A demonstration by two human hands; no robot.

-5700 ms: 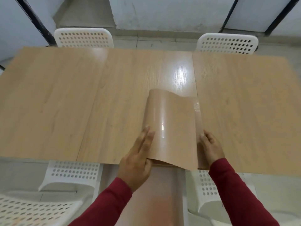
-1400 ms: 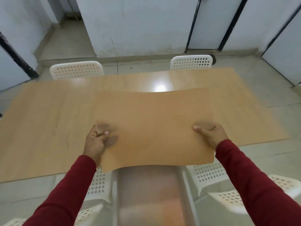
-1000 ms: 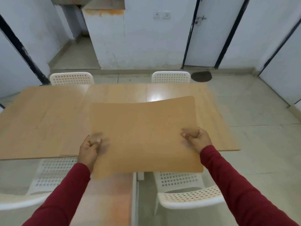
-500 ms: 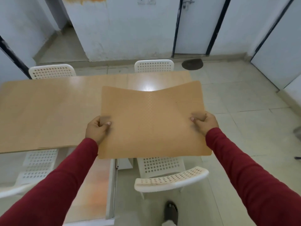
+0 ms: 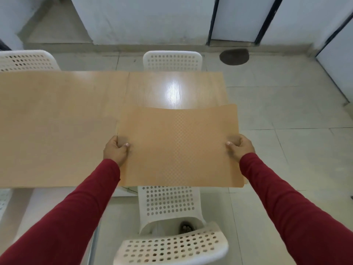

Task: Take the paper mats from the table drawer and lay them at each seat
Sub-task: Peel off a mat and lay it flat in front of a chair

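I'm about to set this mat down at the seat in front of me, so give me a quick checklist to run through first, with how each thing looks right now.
1. Grip: left hand and right hand each pinch a side edge of the paper mat: ok.
2. Mat flat: its far edge curves upward: not ok.
3. Landing spot: the table surface by this seat looks bare: ok.
4. Seat lined up: the white chair sits directly below the mat: ok.
5. Mat over the table: its right and near edges overhang the tabletop: not ok.
6. One sheet only: cannot tell.
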